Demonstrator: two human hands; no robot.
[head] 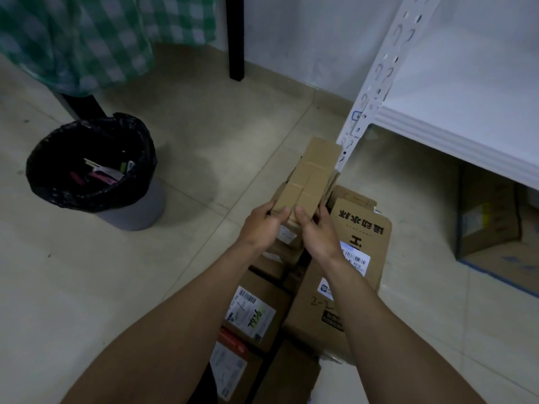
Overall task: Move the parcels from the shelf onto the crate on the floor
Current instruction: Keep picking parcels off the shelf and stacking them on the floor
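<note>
At the lower edge of the view, stacked parcels are seen packed close together on the floor; what bears them is hidden. Among them, a box with a white label lies to the left, and a larger printed box lies to the right. Above this pile, a flat cardboard parcel is held by its near end. It is gripped by the left hand and the right hand, with thumbs laid on top and fingers curled beneath. Further left, a waste bin lined with a black bag is set on the tiles. To the right, a white metal shelf is seen, with cartons stowed under it. Beyond, a black table leg and a green checked cloth are visible.
</note>
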